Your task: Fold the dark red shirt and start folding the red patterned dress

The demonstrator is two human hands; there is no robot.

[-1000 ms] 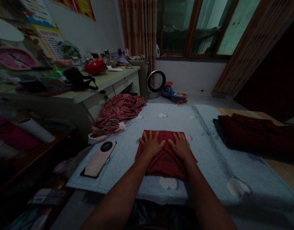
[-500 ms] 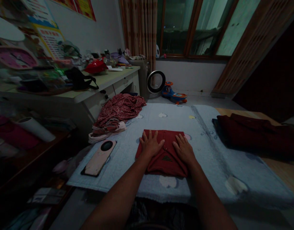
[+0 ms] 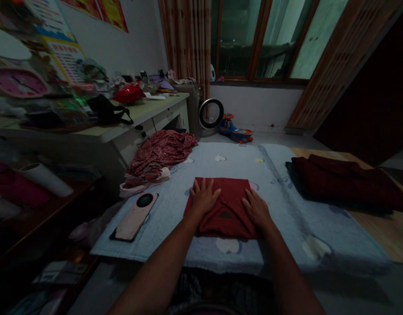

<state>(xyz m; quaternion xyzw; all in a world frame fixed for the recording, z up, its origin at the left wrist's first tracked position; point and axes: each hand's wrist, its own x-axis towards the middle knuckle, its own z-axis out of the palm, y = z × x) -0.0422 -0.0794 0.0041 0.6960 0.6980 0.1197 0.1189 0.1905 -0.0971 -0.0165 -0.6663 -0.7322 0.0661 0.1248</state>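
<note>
A red shirt [image 3: 226, 201] lies folded into a rough rectangle on the pale blue cloth [image 3: 234, 159], its buttoned front and a small dark label facing up. My left hand [image 3: 203, 197] rests flat on its left half, fingers spread. On the right edge of the shirt, my right hand [image 3: 256, 206] lies with its fingers stretched out and apart. Neither hand grips the fabric. Left of my left forearm is a phone [image 3: 135, 218] in a pale case with a large round camera.
Folded dark red and dark blue garments [image 3: 345, 183] lie at the right. A crumpled patterned red cloth [image 3: 165, 148] sits at the back left. Beyond it stand a cluttered desk [image 3: 168, 103], a machine with its round door [image 3: 211, 113] open, and a blue ride-on toy [image 3: 234, 131].
My right hand has slid a little outward to the shirt's right edge. My left hand stays about where it was on the shirt. The whole view has shifted slightly.
</note>
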